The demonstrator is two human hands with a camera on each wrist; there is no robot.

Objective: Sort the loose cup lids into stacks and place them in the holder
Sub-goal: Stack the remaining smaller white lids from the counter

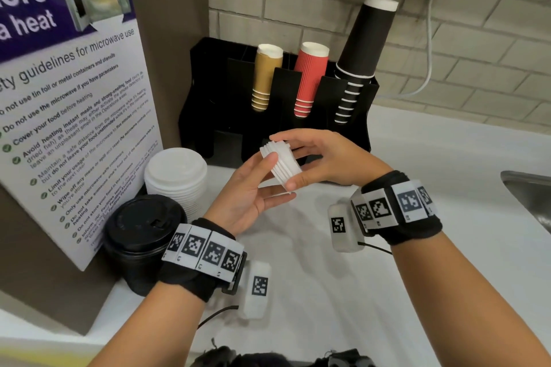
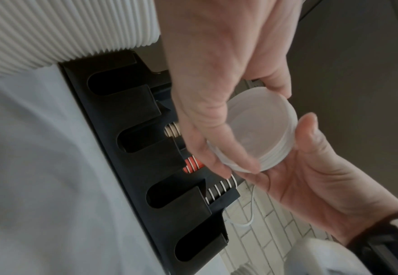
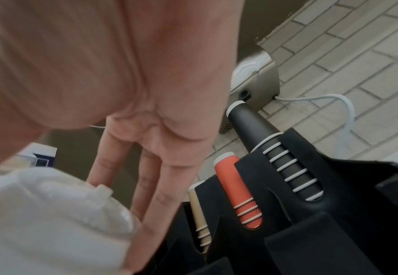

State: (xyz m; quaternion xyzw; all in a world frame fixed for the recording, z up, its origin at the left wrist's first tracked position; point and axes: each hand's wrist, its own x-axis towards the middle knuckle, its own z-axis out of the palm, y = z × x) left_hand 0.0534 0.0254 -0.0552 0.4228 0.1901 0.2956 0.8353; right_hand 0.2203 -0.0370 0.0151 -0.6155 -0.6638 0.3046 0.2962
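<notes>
2 hands share the load: your right hand (image 1: 325,158) grasps a short stack of small white lids (image 1: 280,165) with fingers over the top and thumb beneath, while your left hand (image 1: 249,188) lies flat-fingered against its near end, thumb steadying the side. You hold the stack in the air just in front of the black holder (image 1: 277,104), lying on its side, its long axis running from the holder's front slots down toward you and to the right; the left wrist view shows the hollow undersides (image 2: 252,130) facing that camera. These thin plastic lids are probably very light, springy and slick, so the nested pile could fan apart or slide. Keep pressure on both end faces instead of squeezing the rims, which would likely flex. Left of the holder stand 2 finished piles, a tall white lid stack (image 1: 176,179) and a black lid stack (image 1: 143,235).
</notes>
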